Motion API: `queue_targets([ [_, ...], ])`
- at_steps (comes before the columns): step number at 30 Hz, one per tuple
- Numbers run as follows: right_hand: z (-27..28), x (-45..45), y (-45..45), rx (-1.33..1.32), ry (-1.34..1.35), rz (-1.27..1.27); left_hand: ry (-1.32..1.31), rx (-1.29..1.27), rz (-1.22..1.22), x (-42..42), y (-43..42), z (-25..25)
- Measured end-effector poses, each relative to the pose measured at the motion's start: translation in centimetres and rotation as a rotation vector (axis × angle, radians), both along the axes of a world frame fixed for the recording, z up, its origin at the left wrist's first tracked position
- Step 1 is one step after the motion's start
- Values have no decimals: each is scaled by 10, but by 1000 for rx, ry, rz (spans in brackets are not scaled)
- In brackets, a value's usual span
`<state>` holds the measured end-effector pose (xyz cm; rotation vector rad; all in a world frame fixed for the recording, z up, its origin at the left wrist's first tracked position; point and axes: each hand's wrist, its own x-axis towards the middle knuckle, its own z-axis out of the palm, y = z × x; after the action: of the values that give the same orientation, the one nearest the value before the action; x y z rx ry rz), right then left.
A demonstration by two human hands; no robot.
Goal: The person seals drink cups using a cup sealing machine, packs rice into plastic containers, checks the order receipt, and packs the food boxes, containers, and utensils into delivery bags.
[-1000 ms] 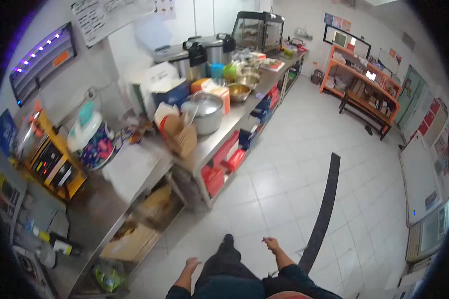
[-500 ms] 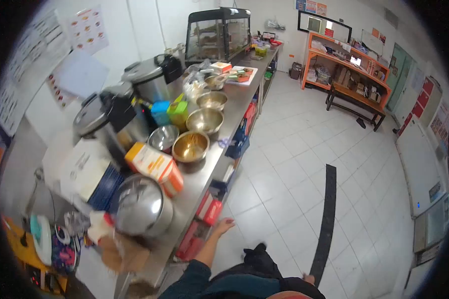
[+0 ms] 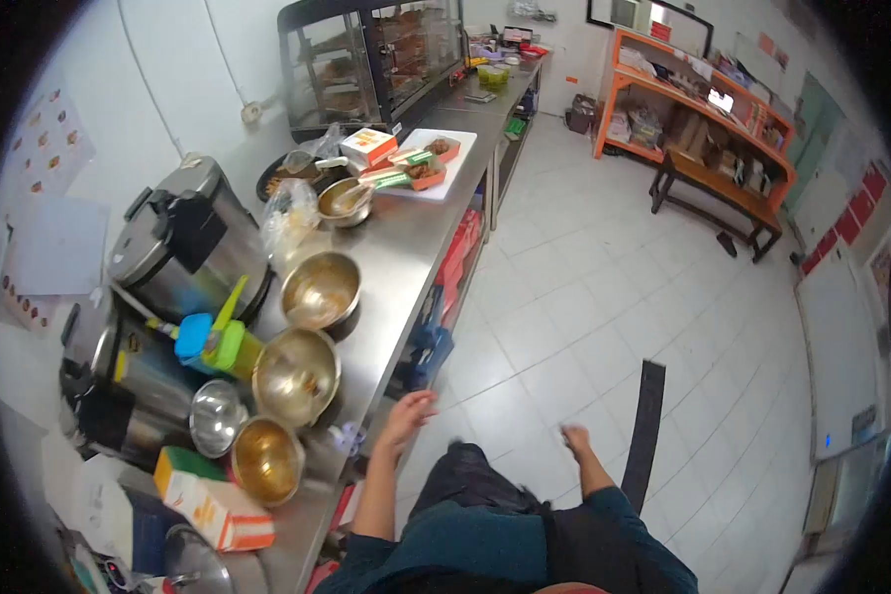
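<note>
My left hand (image 3: 407, 414) hangs in the air just right of the steel counter's front edge. Its fingers are loosely bent and apart, and it holds nothing. Over the tiled floor, in front of my body, is my right hand (image 3: 575, 438), small and blurred, touching no object. On the counter (image 3: 386, 267), nearest my left hand, stand several steel bowls, among them a large bowl (image 3: 297, 376) and one with a brownish-orange inside (image 3: 267, 460). A small roll-like purple and white item (image 3: 346, 437) sits at the counter edge.
Rice cookers (image 3: 193, 233) line the wall side, beside blue and green containers (image 3: 230, 348). Farther along are a white board (image 3: 445, 178) with food boxes and a glass display case (image 3: 366, 69). A black strip (image 3: 645, 426) lies on the floor. A wooden bench (image 3: 713, 193) stands ahead.
My view has moved forward along the counter, so bowls and display case appear nearer and lower left. My right hand has swung forward into fuller view. My left hand stays beside the counter.
</note>
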<state>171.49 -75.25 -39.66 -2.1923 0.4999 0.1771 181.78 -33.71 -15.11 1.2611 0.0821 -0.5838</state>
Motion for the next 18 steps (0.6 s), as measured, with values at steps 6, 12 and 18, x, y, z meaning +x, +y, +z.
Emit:
queue_targets([
  [6,208,361,50,496,-303,99,-53,-113,303,192,-41,18],
  [12,248,515,-22,296,-319,274,-88,-46,653,442,-80,1],
  [18,221,647,-98,572,-177,111,-61,292,1147,572,-124,8],
])
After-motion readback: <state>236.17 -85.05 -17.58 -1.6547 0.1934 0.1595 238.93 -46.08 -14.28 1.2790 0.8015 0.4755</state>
